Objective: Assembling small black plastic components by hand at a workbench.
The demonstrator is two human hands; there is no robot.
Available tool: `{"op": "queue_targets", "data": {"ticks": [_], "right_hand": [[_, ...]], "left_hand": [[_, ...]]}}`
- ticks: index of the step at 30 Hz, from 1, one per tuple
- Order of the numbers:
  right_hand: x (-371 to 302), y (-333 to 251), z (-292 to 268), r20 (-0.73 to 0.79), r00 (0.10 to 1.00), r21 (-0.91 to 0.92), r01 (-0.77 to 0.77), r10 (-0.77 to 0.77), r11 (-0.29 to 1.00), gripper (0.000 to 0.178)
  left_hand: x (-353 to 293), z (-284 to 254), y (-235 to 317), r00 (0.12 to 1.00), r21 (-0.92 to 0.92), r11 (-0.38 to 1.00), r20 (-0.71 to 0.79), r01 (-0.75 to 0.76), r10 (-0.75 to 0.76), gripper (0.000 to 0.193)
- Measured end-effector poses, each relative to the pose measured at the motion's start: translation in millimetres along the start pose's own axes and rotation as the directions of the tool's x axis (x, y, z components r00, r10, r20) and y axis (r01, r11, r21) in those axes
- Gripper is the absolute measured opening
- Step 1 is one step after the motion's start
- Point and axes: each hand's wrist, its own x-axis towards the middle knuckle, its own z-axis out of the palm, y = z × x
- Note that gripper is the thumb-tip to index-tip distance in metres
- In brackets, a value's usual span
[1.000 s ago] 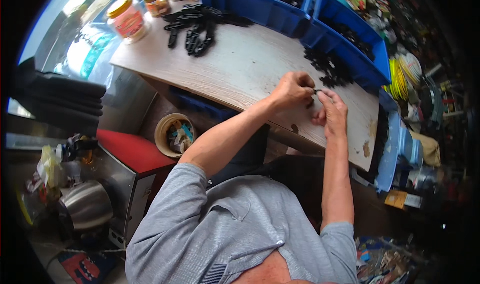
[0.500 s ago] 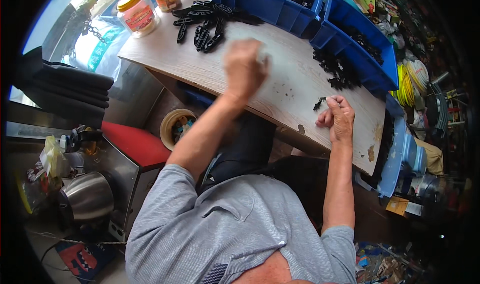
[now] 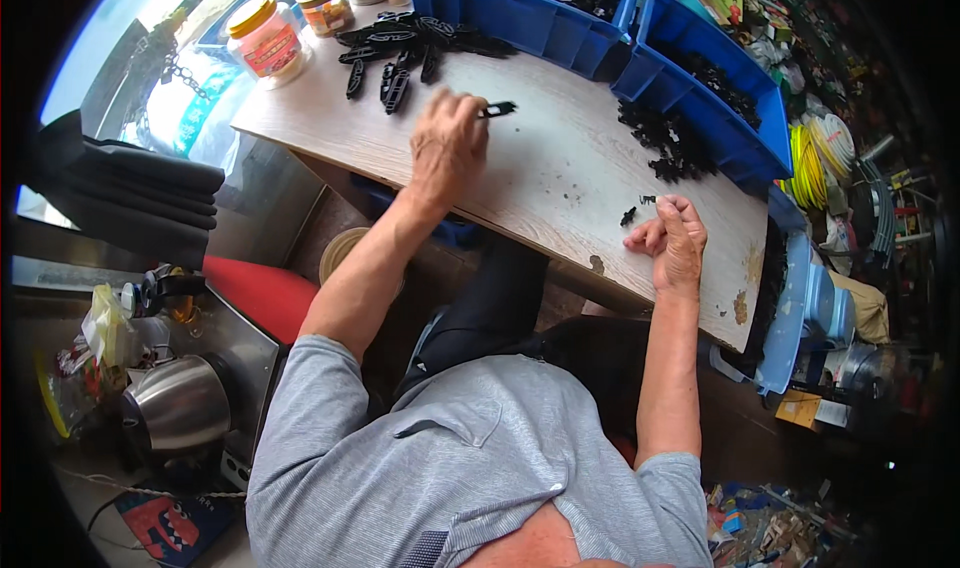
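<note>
My left hand (image 3: 447, 153) is over the middle of the table, its fingers closed on a long, slim black plastic part (image 3: 498, 110) that sticks out to the right. At the table's right side my right hand (image 3: 675, 243) is curled, thumb and forefinger pinching a small black plastic piece (image 3: 648, 200). Just left of those fingertips lies another small black piece (image 3: 628, 216). Beyond my left hand, long black slotted parts (image 3: 396, 80) lie in a loose heap. A pile of small black pieces (image 3: 668, 143) spreads beyond my right hand.
Two blue bins (image 3: 520, 13) (image 3: 715, 78) with black parts line the table's far edge. Jars with lids (image 3: 268, 43) stand at the far left corner. Below the table's near edge (image 3: 520, 233) sits a round bucket (image 3: 345, 253). A metal kettle (image 3: 180, 403) is at left.
My left hand, blurred before, has moved left, and the long black part now shows in its fingers. My right hand stays nearly in place, with one small piece now apart from its fingertips.
</note>
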Motion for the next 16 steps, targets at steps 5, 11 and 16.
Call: {"op": "queue_targets", "data": {"ticks": [5, 11, 16], "right_hand": [[-3.3, 4.0, 7.0, 0.05, 0.999, 0.174, 0.014, -0.023, 0.985, 0.013], [-11.0, 2.8, 18.2, 0.036, 0.997, 0.237, 0.056, -0.066, 0.97, 0.015], [-9.3, 9.3, -0.2, 0.039, 0.998, 0.194, 0.03, -0.038, 0.981, 0.018]], "left_hand": [[-24.6, 29.2, 74.6, 0.925, -0.718, 0.585, 0.271, 0.378, -0.265, 0.02], [-25.7, 42.1, 133.1, 0.712, -0.732, 0.001, 0.662, 0.681, -0.234, 0.028], [-24.6, 52.1, 143.3, 0.67, -0.672, 0.039, 0.729, 0.739, -0.138, 0.029]]}}
